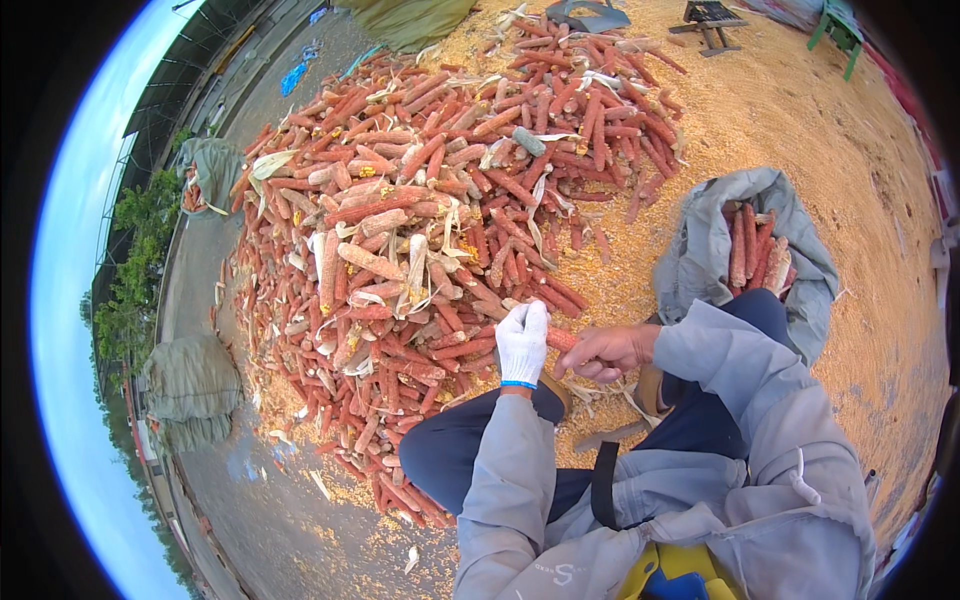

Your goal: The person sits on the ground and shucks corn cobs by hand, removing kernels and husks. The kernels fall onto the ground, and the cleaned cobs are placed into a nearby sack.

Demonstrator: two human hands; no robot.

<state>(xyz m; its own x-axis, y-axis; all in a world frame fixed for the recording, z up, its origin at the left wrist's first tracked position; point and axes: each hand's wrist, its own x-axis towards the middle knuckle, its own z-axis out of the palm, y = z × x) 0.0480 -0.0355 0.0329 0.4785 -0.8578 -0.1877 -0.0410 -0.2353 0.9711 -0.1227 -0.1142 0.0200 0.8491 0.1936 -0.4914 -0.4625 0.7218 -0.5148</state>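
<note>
My left hand (523,341), in a white knit glove with a blue cuff edge, is closed around a red corn cob (561,339). The cob's right part shows between my two hands, and the glove hides the rest. My bare right hand (611,352) has its curled fingers on the cob's right end. Just beyond my hands rises a large heap of red corn cobs (420,225), with dry husks and some yellow kernels among them. To my right, a grey-green woven sack (686,259) stands with its mouth wide, and several cobs (754,244) stick up inside.
Loose yellow corn kernels (780,120) cover the ground to the right. Filled sacks (193,379) stand on the left, along the pavement (187,300). A small dark stool (711,21) and a green metal stand (838,34) are at the far right. My bent knees flank my hands.
</note>
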